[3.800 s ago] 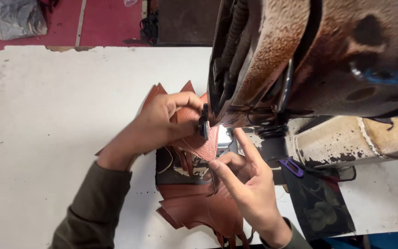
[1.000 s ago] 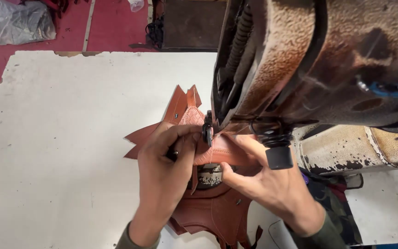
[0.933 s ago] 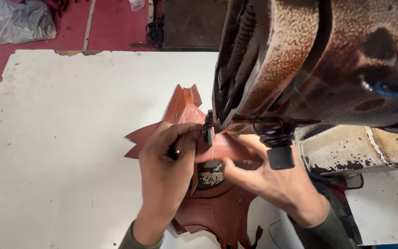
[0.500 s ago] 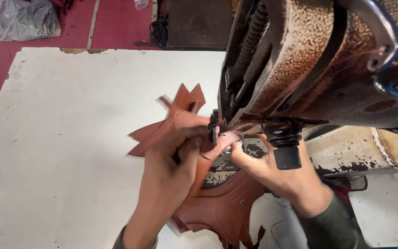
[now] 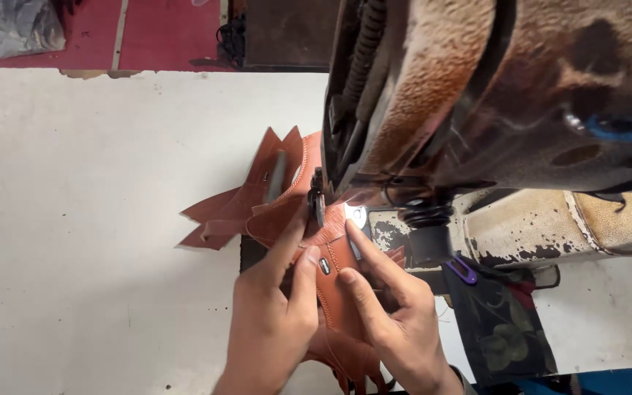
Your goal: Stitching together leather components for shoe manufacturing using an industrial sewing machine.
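— Where's the leather piece (image 5: 334,263)?

— Flat on the white table (image 5: 74,219) under the sewing machine (image 5: 477,95), between both hands. The left hand (image 5: 272,325) presses it with extended fingers (image 5: 305,274); the right hand (image 5: 396,322) pins its edge with two narrow-spread fingers.

— How does it look?

— Reddish-brown, stitched along the edge, with pointed flaps fanning left.
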